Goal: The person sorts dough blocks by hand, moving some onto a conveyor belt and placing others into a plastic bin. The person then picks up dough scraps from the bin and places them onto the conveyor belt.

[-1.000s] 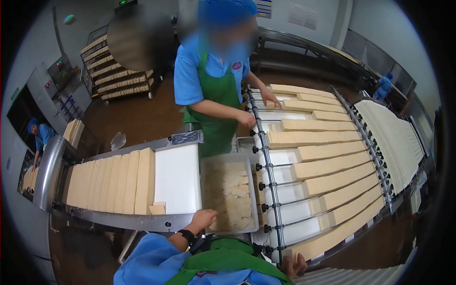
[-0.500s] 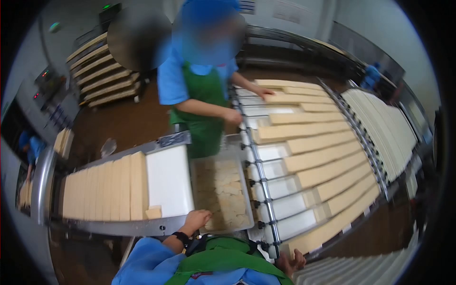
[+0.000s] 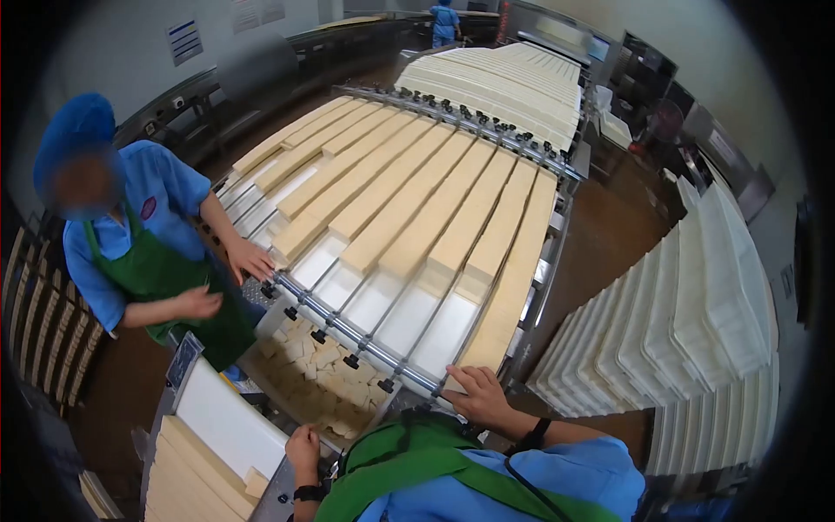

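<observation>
My right hand (image 3: 478, 396) lies on the near end of the rightmost long pale-yellow slab (image 3: 504, 326), its fingers extended over the end beside the metal rail (image 3: 365, 344). My left hand (image 3: 303, 448) is loosely closed, low down between the white side belt (image 3: 228, 413) and the bin (image 3: 270, 335); I see nothing in it. Flat broken pale pieces (image 3: 326, 374) fill the bin, below the rail. More long slabs (image 3: 409, 191) lie side by side on the white conveyor (image 3: 391, 304), with thin rods between the lanes. Their near ends are uneven.
A co-worker (image 3: 148, 235) stands at the left, one hand on the rail's far end. Upright slabs (image 3: 187, 478) and a small piece (image 3: 256, 483) sit on the side belt. Stacked white trays (image 3: 661, 304) stand at the right. Another person (image 3: 444, 24) is far back.
My view has swung right. My right hand has come up from the conveyor's near corner onto the slab's end. The co-worker's hand has gone from the slabs to the rail.
</observation>
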Tool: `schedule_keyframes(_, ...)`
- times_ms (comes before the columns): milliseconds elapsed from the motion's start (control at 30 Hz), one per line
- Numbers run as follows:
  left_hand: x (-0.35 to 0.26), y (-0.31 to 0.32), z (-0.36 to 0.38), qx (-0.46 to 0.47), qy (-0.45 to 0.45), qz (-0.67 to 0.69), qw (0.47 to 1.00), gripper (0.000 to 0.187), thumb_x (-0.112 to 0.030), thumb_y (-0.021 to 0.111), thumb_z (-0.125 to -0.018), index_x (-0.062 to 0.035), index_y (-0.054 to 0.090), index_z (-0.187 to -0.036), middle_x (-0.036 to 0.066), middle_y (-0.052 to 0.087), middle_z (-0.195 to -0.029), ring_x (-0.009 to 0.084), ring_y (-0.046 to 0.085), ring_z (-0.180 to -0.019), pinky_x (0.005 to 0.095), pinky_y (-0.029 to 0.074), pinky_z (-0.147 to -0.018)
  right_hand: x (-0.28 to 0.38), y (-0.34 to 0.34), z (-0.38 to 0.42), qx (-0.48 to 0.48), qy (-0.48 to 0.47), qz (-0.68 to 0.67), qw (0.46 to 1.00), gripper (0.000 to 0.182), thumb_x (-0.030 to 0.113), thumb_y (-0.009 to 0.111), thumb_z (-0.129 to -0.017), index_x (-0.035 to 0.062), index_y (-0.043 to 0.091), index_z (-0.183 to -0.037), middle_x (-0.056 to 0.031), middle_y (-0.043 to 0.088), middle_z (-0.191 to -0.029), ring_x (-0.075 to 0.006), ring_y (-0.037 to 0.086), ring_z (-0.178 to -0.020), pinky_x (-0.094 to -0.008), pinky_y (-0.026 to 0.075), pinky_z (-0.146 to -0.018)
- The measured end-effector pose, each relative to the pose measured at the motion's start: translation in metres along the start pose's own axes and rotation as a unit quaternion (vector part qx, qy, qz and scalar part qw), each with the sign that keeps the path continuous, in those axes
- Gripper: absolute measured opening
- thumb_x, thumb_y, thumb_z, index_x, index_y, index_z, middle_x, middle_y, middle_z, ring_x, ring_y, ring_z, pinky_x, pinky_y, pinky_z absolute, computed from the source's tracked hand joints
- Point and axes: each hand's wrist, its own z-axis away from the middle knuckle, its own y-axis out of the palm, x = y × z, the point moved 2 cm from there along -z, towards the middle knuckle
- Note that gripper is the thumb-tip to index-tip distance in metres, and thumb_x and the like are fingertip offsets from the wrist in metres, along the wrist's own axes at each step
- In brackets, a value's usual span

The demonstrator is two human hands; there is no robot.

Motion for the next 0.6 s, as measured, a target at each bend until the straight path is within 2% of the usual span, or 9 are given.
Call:
schedule_keyframes(167,0.005,0.002,0.001,-0.009,0.013,-0.004,1.000,0.013,-0.010,0.056,-0.076,-0.0087,0.066,-0.084,0.013,0.064,-0.079,0.0323,0.062,-0.072,0.0411,0.050,-0.065,-0.003,0.008,0.003,-0.016,0.001,0.039,0.999,0.018,0.020,0.060,-0.070,0.0190,0.069,-0.086,-0.0072,0.049,-0.129,-0.0233,0.048,-0.110,-0.0391,0.036,-0.090)
schedule_keyframes(267,0.005,0.001,0.002,-0.016,0.027,0.000,1.000,0.013,-0.010,0.056,-0.076,-0.0083,0.066,-0.084,0.013,0.064,-0.079,0.0326,0.062,-0.071,0.0412,0.050,-0.065,-0.005,0.007,0.000,-0.001,0.071,0.072,0.995,0.017,0.021,0.057,-0.073,0.0205,0.069,-0.085,-0.0056,0.050,-0.128,-0.0242,0.047,-0.113,-0.0417,0.032,-0.093)
schedule_keyframes(367,0.003,0.000,0.003,-0.006,0.021,-0.004,1.000,0.013,-0.010,0.056,-0.076,-0.0084,0.066,-0.084,0.013,0.064,-0.079,0.0324,0.062,-0.072,0.0411,0.050,-0.065,-0.008,0.016,0.000,0.052,0.081,0.054,0.994,0.016,0.021,0.059,-0.072,0.0203,0.069,-0.084,-0.0045,0.051,-0.127,-0.0235,0.046,-0.115,-0.0436,0.028,-0.096)
schedule_keyframes(600,0.007,0.006,0.003,-0.018,0.044,-0.003,0.999,0.011,-0.011,0.058,-0.076,-0.0100,0.066,-0.084,0.011,0.064,-0.079,0.0307,0.062,-0.072,0.0401,0.050,-0.064,-0.004,0.012,-0.010,0.034,0.025,-0.015,0.999,0.018,0.015,0.066,-0.068,0.0173,0.068,-0.086,-0.0024,0.055,-0.120,-0.0184,0.049,-0.112,-0.0436,0.027,-0.095)
